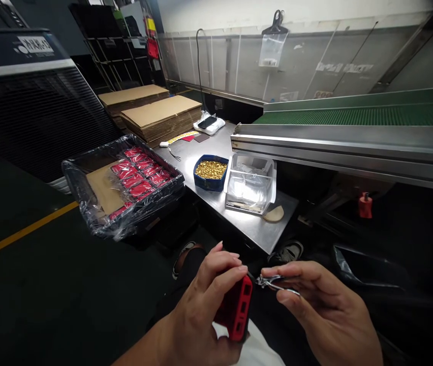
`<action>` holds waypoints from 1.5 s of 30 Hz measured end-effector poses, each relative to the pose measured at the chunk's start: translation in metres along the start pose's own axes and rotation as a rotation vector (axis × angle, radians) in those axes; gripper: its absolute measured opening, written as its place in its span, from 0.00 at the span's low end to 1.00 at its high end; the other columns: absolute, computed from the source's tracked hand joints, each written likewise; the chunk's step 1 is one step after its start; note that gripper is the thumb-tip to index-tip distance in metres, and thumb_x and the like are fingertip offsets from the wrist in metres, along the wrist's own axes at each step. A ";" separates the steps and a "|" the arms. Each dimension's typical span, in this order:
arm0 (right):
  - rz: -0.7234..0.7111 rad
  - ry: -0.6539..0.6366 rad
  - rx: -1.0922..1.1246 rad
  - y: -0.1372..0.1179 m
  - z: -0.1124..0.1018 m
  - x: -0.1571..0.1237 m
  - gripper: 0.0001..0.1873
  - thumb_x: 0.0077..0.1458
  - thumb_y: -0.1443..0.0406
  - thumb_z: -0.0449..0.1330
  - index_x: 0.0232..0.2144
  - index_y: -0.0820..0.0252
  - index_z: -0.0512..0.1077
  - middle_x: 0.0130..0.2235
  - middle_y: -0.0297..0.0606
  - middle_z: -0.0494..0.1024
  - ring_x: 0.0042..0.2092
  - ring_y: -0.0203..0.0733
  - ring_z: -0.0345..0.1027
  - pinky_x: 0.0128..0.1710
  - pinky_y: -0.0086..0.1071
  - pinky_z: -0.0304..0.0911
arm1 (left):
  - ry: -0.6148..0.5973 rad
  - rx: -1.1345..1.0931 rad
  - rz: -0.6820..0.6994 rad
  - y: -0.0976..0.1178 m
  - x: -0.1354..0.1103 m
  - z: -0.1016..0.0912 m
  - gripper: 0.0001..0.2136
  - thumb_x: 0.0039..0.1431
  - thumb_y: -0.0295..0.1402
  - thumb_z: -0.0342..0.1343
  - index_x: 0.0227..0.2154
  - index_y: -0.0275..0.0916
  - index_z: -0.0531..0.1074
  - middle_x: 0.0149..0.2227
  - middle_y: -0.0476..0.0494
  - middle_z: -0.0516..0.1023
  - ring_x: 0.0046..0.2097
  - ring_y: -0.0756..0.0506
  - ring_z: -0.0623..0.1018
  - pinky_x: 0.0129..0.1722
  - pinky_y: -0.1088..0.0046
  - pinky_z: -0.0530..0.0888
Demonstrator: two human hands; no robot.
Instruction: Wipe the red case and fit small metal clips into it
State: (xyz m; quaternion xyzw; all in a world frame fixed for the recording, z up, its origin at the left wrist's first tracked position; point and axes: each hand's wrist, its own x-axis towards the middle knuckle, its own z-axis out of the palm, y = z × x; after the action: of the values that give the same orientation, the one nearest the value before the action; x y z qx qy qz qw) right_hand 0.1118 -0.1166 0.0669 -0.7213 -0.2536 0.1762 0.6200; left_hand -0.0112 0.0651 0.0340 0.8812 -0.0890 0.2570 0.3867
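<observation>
My left hand (211, 302) is closed around a red and black case (241, 309), perhaps a power bank, held up on edge. Its narrow red side, with several port-like openings, faces right. In my right hand (327, 305) is a small pair of silver nippers (273, 283), pinched between thumb and fingers. The jaws point left, close to the red case; whether they touch it I cannot tell. Both hands are above my lap. Beyond them on the metal table (216, 206) are a blue tub of small gold-coloured pieces (211, 170) and a clear divided tray (249, 185).
At left stands a plastic-lined crate (125, 231) of wrapped red items (138, 175). Cardboard stacks (161, 112), a phone (207, 122) on a white packet, and a wooden paddle (274, 214) lie on the table. A green conveyor (353, 116) runs along the right.
</observation>
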 end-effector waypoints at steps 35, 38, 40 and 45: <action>-0.396 -0.238 -0.501 0.000 -0.026 0.010 0.16 0.58 0.63 0.64 0.49 0.45 0.70 0.43 0.25 0.84 0.44 0.30 0.79 0.44 0.16 0.74 | -0.095 0.047 0.024 -0.001 0.002 -0.003 0.43 0.37 0.25 0.55 0.63 0.31 0.59 0.57 0.36 0.66 0.63 0.38 0.67 0.74 0.55 0.54; -0.377 -0.184 -0.468 0.001 -0.024 0.007 0.15 0.57 0.63 0.64 0.47 0.44 0.71 0.42 0.24 0.84 0.42 0.30 0.79 0.43 0.16 0.75 | -0.095 0.042 0.015 0.000 0.003 -0.003 0.43 0.36 0.25 0.55 0.63 0.31 0.59 0.57 0.36 0.65 0.63 0.38 0.67 0.74 0.55 0.54; -0.344 -0.130 -0.426 0.003 -0.024 0.005 0.15 0.57 0.64 0.64 0.47 0.44 0.71 0.43 0.25 0.84 0.43 0.32 0.79 0.44 0.18 0.76 | -0.091 0.036 0.008 0.000 0.003 -0.003 0.43 0.36 0.25 0.55 0.63 0.32 0.59 0.57 0.36 0.65 0.63 0.38 0.67 0.74 0.55 0.54; -0.326 -0.116 -0.439 0.005 -0.025 0.003 0.17 0.57 0.63 0.64 0.48 0.45 0.71 0.44 0.28 0.84 0.44 0.34 0.79 0.44 0.19 0.76 | -0.089 0.039 0.004 0.000 0.002 -0.003 0.44 0.35 0.25 0.55 0.63 0.31 0.59 0.57 0.36 0.65 0.63 0.38 0.67 0.74 0.55 0.54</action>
State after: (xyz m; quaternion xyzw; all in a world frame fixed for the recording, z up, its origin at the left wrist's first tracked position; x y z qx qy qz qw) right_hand 0.1291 -0.1351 0.0658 -0.7767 -0.4334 0.0562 0.4536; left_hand -0.0104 0.0677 0.0369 0.8990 -0.1028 0.2199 0.3645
